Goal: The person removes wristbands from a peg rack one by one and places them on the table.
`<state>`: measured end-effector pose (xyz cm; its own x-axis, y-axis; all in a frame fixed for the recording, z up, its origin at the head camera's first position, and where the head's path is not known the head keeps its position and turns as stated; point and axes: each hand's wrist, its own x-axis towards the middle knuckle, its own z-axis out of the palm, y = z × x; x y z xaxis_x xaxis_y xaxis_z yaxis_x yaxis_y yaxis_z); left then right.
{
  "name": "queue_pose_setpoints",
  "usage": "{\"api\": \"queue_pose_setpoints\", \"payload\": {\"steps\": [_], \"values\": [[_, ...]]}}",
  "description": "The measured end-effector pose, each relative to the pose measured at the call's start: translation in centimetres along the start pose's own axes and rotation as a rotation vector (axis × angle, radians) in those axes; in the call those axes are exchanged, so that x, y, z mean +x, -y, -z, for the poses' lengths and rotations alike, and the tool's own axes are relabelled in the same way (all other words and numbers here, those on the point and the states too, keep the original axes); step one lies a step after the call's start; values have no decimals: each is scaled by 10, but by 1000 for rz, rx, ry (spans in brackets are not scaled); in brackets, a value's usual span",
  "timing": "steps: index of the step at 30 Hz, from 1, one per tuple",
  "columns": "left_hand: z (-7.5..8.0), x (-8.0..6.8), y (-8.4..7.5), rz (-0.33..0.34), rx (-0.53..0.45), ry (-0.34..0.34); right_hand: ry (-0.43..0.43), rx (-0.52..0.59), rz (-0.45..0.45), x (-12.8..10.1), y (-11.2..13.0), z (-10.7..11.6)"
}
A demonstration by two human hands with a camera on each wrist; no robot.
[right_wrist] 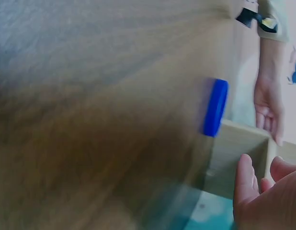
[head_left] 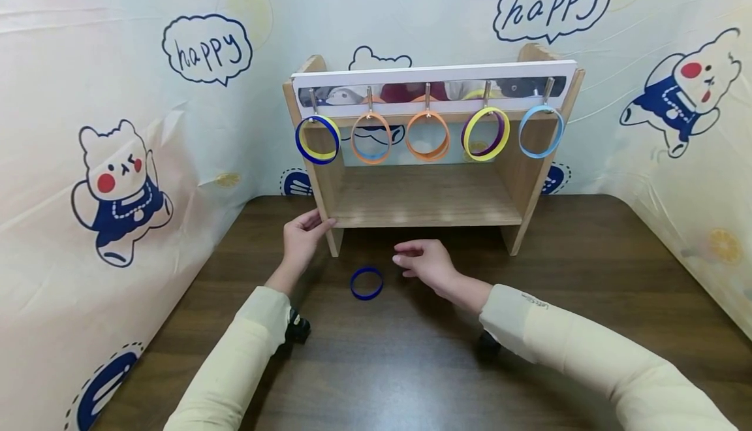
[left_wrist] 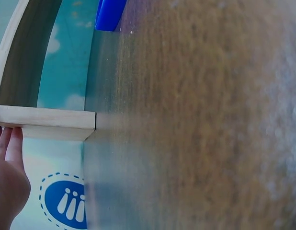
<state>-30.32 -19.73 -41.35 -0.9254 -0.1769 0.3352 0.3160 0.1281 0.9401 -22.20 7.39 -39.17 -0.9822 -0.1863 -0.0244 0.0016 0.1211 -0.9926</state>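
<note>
A dark blue ring lies flat on the brown table in front of a wooden shelf. My left hand rests with straight fingers against the shelf's lower left corner; the left wrist view shows those fingers touching the shelf's board edge. My right hand hovers relaxed and empty just right of the ring. In the right wrist view the blue ring is seen edge-on beyond my right fingers.
Hanging from hooks on the shelf's top rail are a blue-and-yellow pair, an orange ring, another orange ring, a yellow-and-purple pair and a light blue ring. Printed cloth walls enclose the table on three sides.
</note>
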Motion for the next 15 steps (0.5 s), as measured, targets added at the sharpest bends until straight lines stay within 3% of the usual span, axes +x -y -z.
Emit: {"api": "queue_pose_setpoints", "payload": {"steps": [11, 15], "values": [[3, 1, -2, 55, 19, 20, -127, 98, 124, -7, 27, 42], [2, -2, -10, 69, 21, 32, -178, 108, 188, -13, 35, 60]]}}
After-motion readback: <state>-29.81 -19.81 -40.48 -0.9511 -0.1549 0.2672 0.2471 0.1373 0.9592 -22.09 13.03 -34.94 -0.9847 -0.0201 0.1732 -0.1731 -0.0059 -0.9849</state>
